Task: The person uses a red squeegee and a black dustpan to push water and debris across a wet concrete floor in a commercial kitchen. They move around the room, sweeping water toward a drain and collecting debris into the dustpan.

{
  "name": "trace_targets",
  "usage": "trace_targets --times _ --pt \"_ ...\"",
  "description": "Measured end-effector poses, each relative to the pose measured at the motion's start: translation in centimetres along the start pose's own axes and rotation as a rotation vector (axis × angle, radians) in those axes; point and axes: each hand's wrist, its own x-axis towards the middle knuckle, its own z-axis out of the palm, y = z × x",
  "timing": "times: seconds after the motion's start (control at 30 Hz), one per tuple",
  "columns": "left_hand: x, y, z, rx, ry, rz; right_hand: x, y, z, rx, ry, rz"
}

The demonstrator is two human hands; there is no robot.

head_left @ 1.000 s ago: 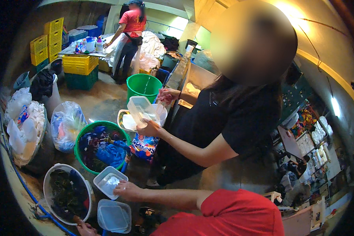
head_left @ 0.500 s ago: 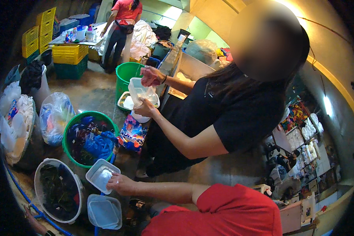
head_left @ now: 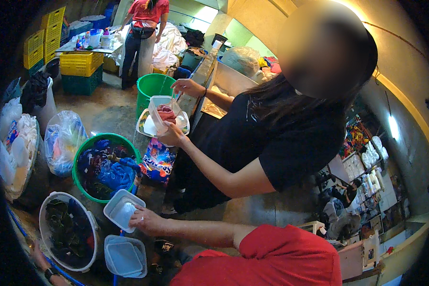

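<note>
My right arm, in a red sleeve, reaches across the lower middle. The fingers of my right hand (head_left: 147, 220) are bent over the near rim of a squarish clear plastic container (head_left: 110, 217) with white powder (head_left: 124, 212) in it. My left hand (head_left: 38, 257) is at the dim lower left edge, near a white bucket (head_left: 94, 240) of dark wet cloth; a dark watch sits on its wrist, and its fingers are unclear. Below the container lie stacked translucent plastic tubs or lids (head_left: 125, 257). Left of it stands a green basin (head_left: 76, 167) with blue and dark cloth.
Across from me a person in black (head_left: 291, 138) holds a clear tub (head_left: 154, 108) with a pinkish-red bundle (head_left: 167, 113). A colourful packet (head_left: 157, 160), a green bucket (head_left: 145, 88) and a bulging plastic bag (head_left: 64, 143) stand nearby. A blue hose (head_left: 15, 224) crosses the floor.
The pinkish-red bundle has gone from the co-worker's raised hand into their tub. My left forearm shows more at the lower left. My right hand stays at the powder container.
</note>
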Motion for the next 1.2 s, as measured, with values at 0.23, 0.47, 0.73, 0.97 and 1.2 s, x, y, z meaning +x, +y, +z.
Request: trace_targets --times 0.23,0.47,0.73,0.97,1.2 --pt "-19.6 11.5 17.7 -0.322 -0.570 -0.170 5.9 -2.2 -1.1 -0.107 -0.061 -0.049" --pt "-23.4 13.6 21.9 -0.135 -0.691 -0.231 9.0 -3.5 -1.0 -0.062 -0.027 -0.096" --pt "-22.8 8.7 23.9 -0.216 -0.579 -0.370 7.6 -1.5 0.6 0.089 -0.013 0.011" --pt "-22.1 11.6 27.5 -0.244 -0.549 -0.282 10.4 5.2 3.7 1.108 -0.198 0.954" --pt "-22.0 15.2 28.5 -0.105 -0.401 -0.308 14.3 18.7 11.6 1.401 0.434 1.314"
